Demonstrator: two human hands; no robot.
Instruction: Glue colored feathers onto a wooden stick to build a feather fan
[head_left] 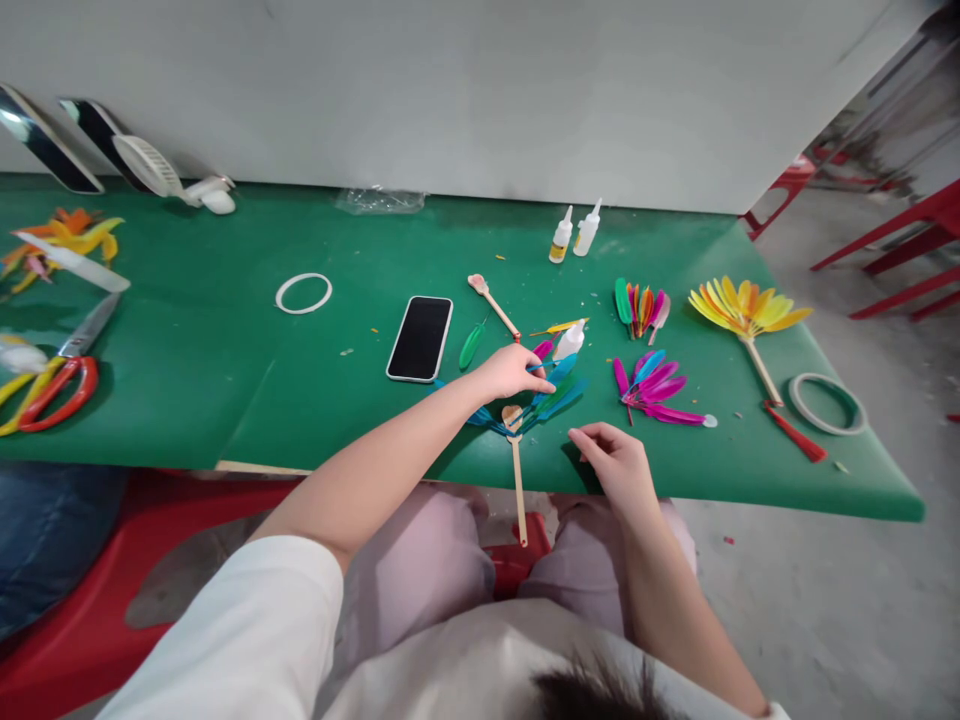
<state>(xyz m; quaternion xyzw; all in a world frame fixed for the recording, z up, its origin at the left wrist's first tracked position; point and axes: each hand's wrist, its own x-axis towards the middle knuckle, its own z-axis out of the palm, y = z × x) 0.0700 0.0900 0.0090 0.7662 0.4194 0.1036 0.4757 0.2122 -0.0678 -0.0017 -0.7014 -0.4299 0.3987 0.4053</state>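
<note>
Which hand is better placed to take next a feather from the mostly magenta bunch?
Probably the right hand: it is nearer that mostly magenta bunch, while the left hand is at the blue feathers.

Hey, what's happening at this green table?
A person's left hand is at blue feathers spread around a wooden stick that juts over the table's edge. The right hand is beside it, seemingly empty. Farther right lie magenta feathers and a yellow feather fan with a red tassel.
</note>
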